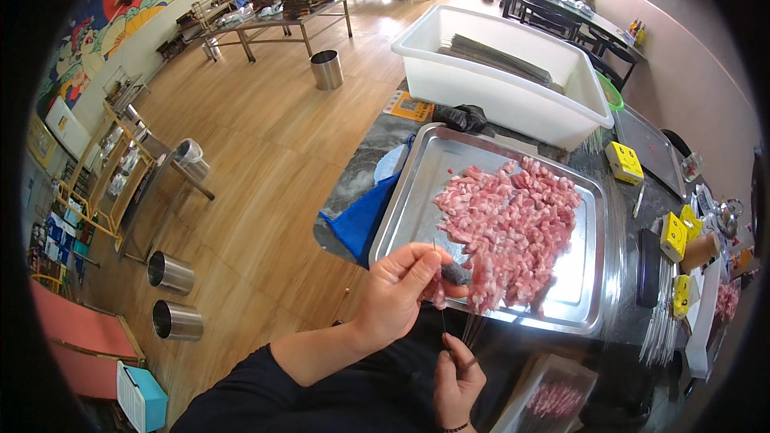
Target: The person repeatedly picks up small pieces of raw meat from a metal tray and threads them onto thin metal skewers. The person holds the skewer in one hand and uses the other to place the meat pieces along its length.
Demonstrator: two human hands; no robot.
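Observation:
A shallow steel tray (397, 216) holds a spread of cut raw meat pieces (517, 222). Over its near left corner, my left hand (400, 288) pinches the upper part of a thin metal skewer (443, 317) between thumb and finger, with meat on the skewer below the fingertips. A dark grey covering or pad (457, 273) shows at a finger of this hand. My right hand (458, 379), below the tray's near edge, grips the skewer's lower part. Several more skewers run up from beside it to meat at the tray's near edge; how they are held is partly hidden.
Behind the tray stands a white plastic tub (499, 81) with bundled skewers. A blue cloth (367, 216) lies left of the tray. To the right are yellow boxes (624, 162), a dark case (648, 267) and loose skewers (660, 319). A container with skewered meat (553, 400) is at lower right.

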